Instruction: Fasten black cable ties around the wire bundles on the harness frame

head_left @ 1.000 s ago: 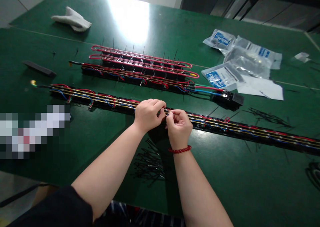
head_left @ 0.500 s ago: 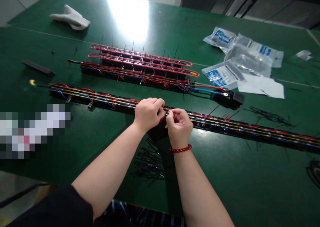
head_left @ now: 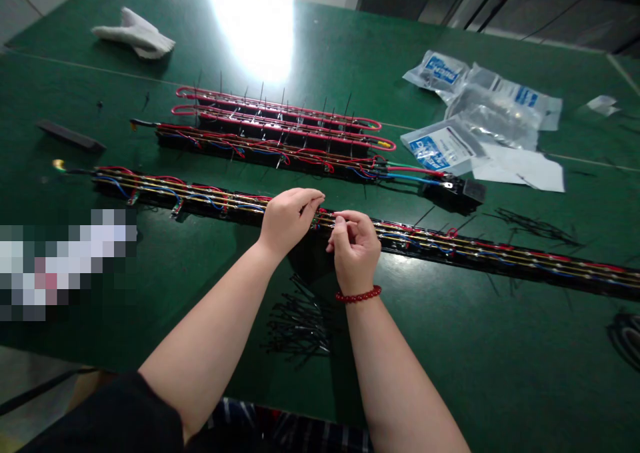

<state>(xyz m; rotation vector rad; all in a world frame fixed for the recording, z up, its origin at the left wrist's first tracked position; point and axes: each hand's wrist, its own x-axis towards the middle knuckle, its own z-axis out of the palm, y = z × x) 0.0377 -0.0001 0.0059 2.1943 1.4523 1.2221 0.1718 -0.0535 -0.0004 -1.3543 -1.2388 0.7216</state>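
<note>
A long black strip (head_left: 480, 253) carrying red, blue and yellow wires runs across the green table (head_left: 450, 373) from left to right. My left hand (head_left: 286, 218) rests on its middle with fingers curled and pinched on the wires. Right beside it, my right hand (head_left: 354, 248), with a red bead bracelet on the wrist, is also closed in a pinch on the wires. What small item sits between the fingertips is hidden. A loose heap of black cable ties (head_left: 299, 320) lies just in front of my wrists.
Behind the long strip lie shorter wired strips (head_left: 280, 130) with cable-tie tails sticking up. Clear plastic bags with blue labels (head_left: 480, 120) are at the back right, a white glove (head_left: 134, 33) at the back left, a black bar (head_left: 70, 136) at the left, and more cable ties (head_left: 535, 230) at the right.
Both hands stayed on the middle of the long strip. My left fingers have stretched slightly forward over the wires and the right hand has shifted a little.
</note>
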